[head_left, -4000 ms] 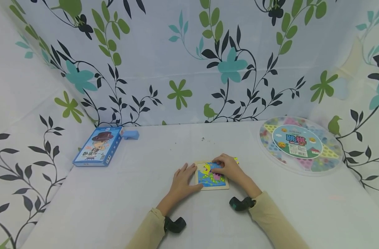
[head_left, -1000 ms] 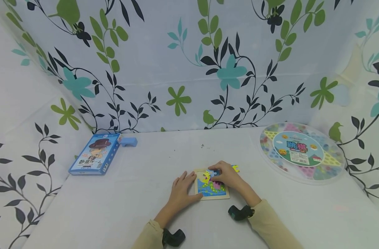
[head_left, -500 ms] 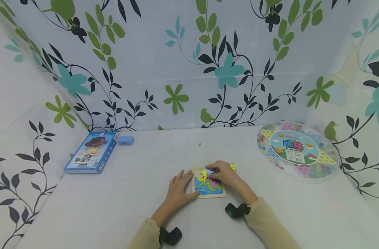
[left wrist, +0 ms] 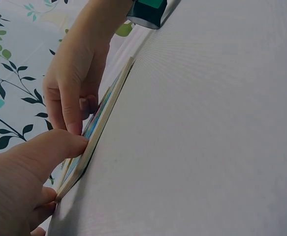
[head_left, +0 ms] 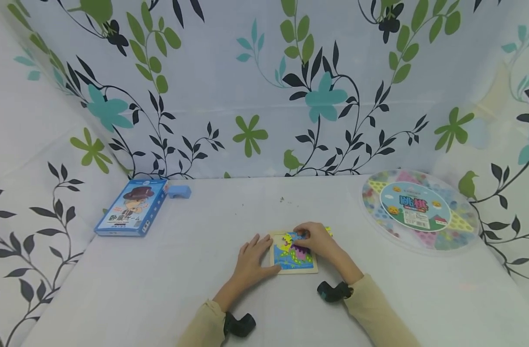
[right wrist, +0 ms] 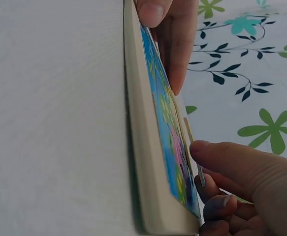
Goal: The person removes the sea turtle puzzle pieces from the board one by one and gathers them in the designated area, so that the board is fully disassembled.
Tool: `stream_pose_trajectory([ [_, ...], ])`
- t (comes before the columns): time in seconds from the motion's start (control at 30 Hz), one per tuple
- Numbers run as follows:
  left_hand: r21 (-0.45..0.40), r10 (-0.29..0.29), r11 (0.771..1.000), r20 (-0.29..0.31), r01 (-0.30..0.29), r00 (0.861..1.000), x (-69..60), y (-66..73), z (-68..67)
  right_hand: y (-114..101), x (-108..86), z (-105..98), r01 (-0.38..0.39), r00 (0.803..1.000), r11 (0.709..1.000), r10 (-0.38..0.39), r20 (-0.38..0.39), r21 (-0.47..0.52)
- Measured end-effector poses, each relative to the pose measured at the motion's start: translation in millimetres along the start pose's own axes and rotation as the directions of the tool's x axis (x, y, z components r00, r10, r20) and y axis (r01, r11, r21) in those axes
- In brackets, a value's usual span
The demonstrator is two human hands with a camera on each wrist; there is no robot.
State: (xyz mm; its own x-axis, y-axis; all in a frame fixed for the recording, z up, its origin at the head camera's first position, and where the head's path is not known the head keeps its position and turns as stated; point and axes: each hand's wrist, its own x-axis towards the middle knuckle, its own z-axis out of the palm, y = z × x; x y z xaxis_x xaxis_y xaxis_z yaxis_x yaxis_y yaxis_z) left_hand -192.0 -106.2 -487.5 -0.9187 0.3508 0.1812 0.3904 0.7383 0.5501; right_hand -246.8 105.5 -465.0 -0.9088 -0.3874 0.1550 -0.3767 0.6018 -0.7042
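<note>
A small wooden jigsaw puzzle lies flat on the table, its picture blue, yellow, green and pink in a pale frame. My left hand holds it at the left side; in the left wrist view the thumb presses on the frame, with other fingertips at its corner. Over the upper right part of the picture, my right hand pinches a thin puzzle piece, seen edge-on and tilted in the right wrist view. Another yellow piece shows just beyond the right hand, partly hidden by it.
At the back left are a blue game box and a small light-blue block. A round, clear Chinese checkers case lies at the back right. A leaf-patterned cloth hangs behind the white table.
Across the last moments my left hand stays at the puzzle's left side. My right fingers have shifted slightly up and right, showing more dark purple on the picture. The head view has shifted a little.
</note>
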Motion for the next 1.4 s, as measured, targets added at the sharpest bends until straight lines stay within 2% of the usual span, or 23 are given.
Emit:
stream_pose_trajectory([
  [0.13,-0.006,0.001,1.000,0.013,-0.001,1.000,-0.7,0.8,0.8,0.7,-2.2,-1.7,-0.007,1.000,1.000,0.007,0.008,0.007],
  [0.37,0.006,0.009,1.000,-0.004,-0.009,1.000,-0.4,-1.9,2.8,1.6,-1.9,-9.3,-0.002,1.000,1.000,0.002,0.020,0.010],
  [0.67,0.025,0.027,0.999,-0.017,-0.027,0.999,1.8,-2.1,1.7,14.8,-5.9,-40.6,0.123,0.992,0.992,-0.123,-0.017,-0.032],
  [1.07,0.016,0.019,1.000,-0.011,-0.019,1.000,2.6,-2.2,-1.5,40.8,-22.6,-85.9,0.021,0.993,0.997,-0.029,-0.110,-0.070],
  [1.23,0.007,0.027,1.000,-0.015,-0.027,1.000,1.5,-0.6,-0.6,55.4,-28.9,-96.8,-0.028,0.998,0.995,0.022,-0.065,-0.096],
  [1.4,-0.004,0.025,1.000,-0.012,-0.025,1.000,1.6,-0.7,-0.4,66.4,-32.5,-98.6,-0.065,0.998,0.992,0.063,-0.017,-0.108],
])
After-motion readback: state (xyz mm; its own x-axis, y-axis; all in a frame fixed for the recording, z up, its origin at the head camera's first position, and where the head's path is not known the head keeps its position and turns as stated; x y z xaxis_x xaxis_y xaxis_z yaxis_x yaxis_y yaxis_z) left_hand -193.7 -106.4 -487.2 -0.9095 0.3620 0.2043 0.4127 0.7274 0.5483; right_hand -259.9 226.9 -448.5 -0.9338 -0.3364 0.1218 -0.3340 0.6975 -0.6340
